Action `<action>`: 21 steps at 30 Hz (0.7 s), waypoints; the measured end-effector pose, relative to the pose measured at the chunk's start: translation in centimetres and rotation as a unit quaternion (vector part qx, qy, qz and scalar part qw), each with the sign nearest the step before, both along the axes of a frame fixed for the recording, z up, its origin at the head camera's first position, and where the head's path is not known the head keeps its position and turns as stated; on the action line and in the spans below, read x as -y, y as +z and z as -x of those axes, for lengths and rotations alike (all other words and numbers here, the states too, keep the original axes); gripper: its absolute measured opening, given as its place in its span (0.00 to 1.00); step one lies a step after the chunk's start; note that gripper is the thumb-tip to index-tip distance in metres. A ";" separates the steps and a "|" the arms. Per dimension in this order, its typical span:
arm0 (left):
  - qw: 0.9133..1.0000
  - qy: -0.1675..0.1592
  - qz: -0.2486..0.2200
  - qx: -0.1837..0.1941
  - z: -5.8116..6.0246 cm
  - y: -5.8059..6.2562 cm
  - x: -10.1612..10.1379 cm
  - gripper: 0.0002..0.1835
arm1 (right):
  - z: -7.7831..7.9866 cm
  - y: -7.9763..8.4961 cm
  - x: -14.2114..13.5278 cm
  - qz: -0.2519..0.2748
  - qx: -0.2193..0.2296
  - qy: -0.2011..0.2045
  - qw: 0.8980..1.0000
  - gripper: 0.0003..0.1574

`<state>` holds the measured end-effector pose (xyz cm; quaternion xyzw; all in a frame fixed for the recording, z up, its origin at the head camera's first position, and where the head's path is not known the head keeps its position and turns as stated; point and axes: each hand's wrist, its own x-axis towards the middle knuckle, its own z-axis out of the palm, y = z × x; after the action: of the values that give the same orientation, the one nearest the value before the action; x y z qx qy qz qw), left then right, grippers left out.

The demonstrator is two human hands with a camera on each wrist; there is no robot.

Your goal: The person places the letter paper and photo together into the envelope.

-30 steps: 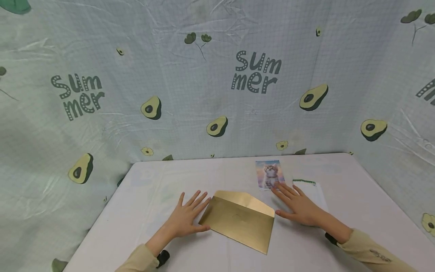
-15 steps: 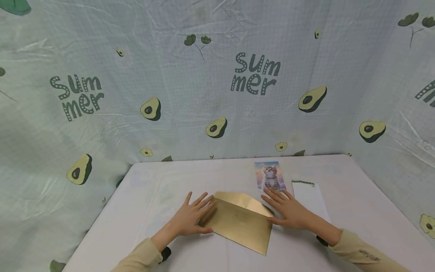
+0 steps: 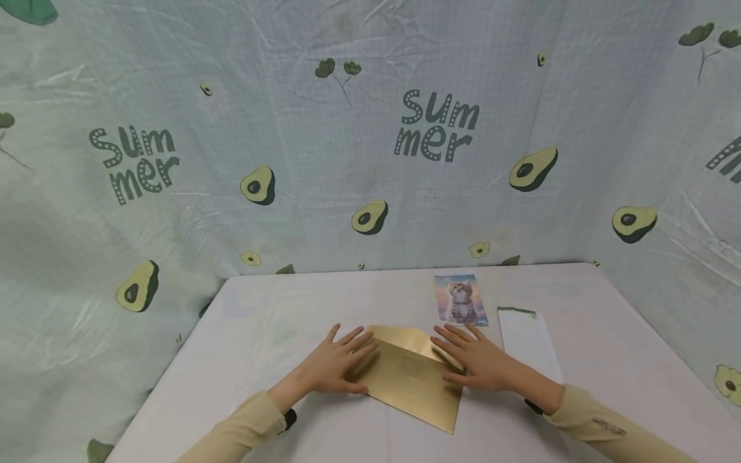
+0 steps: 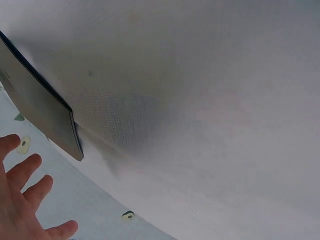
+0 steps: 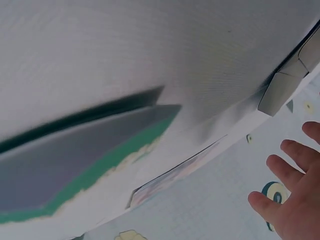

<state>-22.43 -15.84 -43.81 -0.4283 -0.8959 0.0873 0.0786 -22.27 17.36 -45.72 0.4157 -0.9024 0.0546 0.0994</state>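
Note:
A gold envelope [image 3: 413, 386] lies on the table with its flap [image 3: 399, 335] opened out toward the far side. My left hand [image 3: 336, 365], fingers straight and spread, hovers over the envelope's left end. Over its right end is my right hand [image 3: 477, 360], also spread. In both wrist views a gap shows between the hand and the envelope [image 4: 45, 110], so neither grips it. A kitten picture card [image 3: 461, 299] lies beyond the right hand's fingertips. To the right is a white sheet [image 3: 529, 341] with a green far edge, partly behind the right forearm.
The white table [image 3: 324, 299] ends at a hanging cloth [image 3: 301, 141] printed with avocados and lettering, at the back and both sides. Dark wrist cameras sit under both sleeves. The card and the white sheet lie close to the right hand.
Both hands have moved inward over the envelope, the right one leftward off the card's near edge and the left one slightly to the right. The envelope, card and sheet have stayed put.

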 end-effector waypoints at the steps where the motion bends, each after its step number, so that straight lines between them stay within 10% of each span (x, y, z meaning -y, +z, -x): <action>1: 1.000 0.003 0.005 0.007 0.1 0.0 -0.1 0.44 | 0.0 0.1 0.1 -0.006 0.002 0.003 1.000 0.42; 21: 0.998 -0.023 0.039 0.041 1.5 -0.7 -1.2 0.53 | 0.1 -0.4 0.6 -0.076 0.035 0.001 0.997 0.39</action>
<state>-23.92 -14.63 -44.51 -0.4548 -0.8843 0.1026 0.0265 -22.37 16.73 -46.09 0.4204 -0.9066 0.0008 0.0357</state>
